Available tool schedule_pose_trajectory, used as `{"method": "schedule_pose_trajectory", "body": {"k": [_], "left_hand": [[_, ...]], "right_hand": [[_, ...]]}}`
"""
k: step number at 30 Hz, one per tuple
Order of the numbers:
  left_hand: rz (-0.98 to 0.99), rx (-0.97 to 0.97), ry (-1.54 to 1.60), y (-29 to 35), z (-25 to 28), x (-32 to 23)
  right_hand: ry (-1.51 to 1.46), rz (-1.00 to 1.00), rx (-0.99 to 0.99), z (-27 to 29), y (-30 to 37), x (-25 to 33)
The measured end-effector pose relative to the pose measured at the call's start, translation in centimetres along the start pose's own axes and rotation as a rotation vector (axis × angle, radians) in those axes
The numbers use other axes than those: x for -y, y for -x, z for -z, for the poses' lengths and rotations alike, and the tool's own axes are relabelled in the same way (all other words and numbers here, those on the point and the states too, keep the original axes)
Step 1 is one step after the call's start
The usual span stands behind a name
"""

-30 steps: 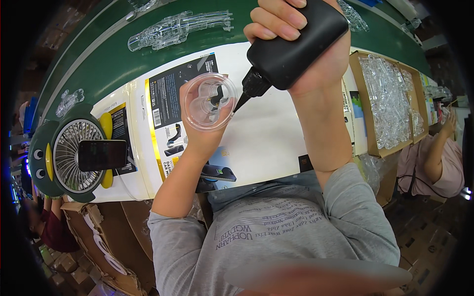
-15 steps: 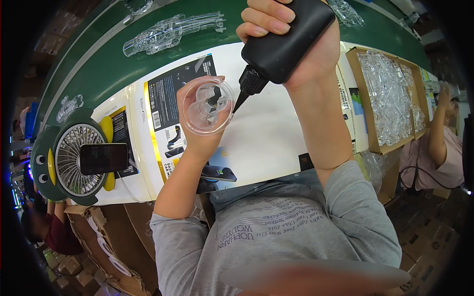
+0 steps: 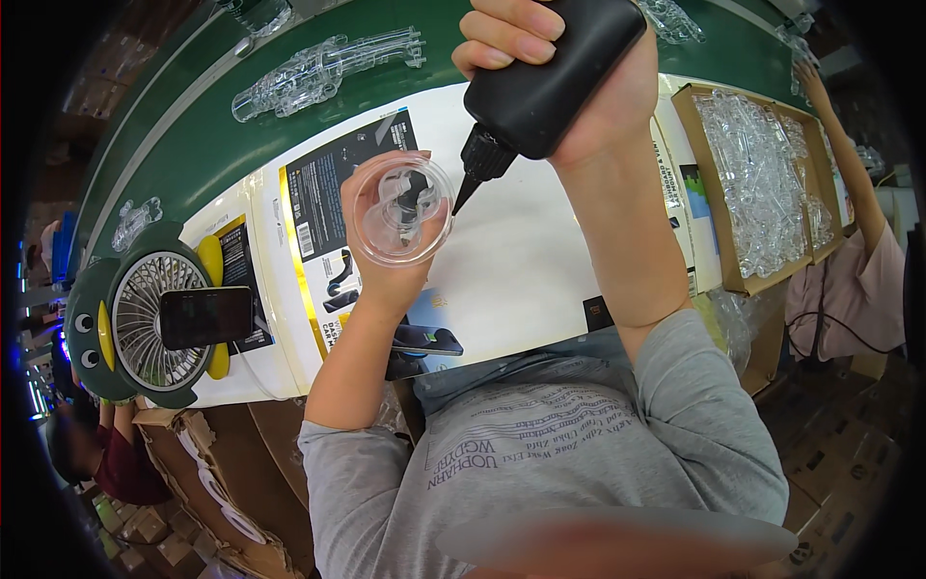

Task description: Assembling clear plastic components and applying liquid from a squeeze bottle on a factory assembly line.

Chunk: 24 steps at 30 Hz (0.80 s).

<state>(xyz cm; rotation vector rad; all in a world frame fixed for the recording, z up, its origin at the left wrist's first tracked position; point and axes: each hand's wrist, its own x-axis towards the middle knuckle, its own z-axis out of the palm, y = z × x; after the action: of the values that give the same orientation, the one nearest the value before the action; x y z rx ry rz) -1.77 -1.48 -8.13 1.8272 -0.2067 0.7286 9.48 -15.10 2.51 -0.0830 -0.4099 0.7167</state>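
My left hand (image 3: 362, 227) grips a round clear plastic part (image 3: 402, 246), with its circular rim facing up and a lobed shape inside. The fingers curl round its far left side, partly seen through the plastic. My right hand (image 3: 608, 111) is wrapped round a black squeeze bottle (image 3: 550, 82), tipped nozzle down. The pointed nozzle (image 3: 467, 193) meets or nearly meets the right side of the rim; I cannot tell whether it touches. Any liquid at the tip is too small to make out.
Flattened printed cardboard (image 3: 521, 280) covers the green table (image 3: 203, 145). A penguin-shaped fan (image 3: 145, 318) with a phone (image 3: 205, 317) in front stands at left. Clear plastic parts (image 3: 333, 72) lie at the back. At right is a cardboard tray (image 3: 690, 164) of clear pieces; a co-worker's arm (image 3: 849, 154) reaches beyond it.
Both my hands, the clear part and the bottle appear slightly further left, with the nozzle still at the rim's right side. The co-worker's arm at right now stretches further toward the back.
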Motion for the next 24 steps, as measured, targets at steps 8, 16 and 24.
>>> {"method": "schedule_pose_trajectory", "body": {"k": [8, 16, 24], "left_hand": [[0.022, 0.006, 0.017, -0.1, 0.0, 0.0], [0.019, 0.025, 0.003, -0.4, 0.3, -0.3], [0.058, 0.028, 0.024, -0.7, 0.8, -0.5]], "right_hand": [[0.034, 0.025, 0.02, -0.7, 0.3, 0.2], [0.305, 0.036, 0.318, 1.8, -1.0, 1.6], [0.103, -0.001, 0.174, 0.8, -0.8, 1.3]]}}
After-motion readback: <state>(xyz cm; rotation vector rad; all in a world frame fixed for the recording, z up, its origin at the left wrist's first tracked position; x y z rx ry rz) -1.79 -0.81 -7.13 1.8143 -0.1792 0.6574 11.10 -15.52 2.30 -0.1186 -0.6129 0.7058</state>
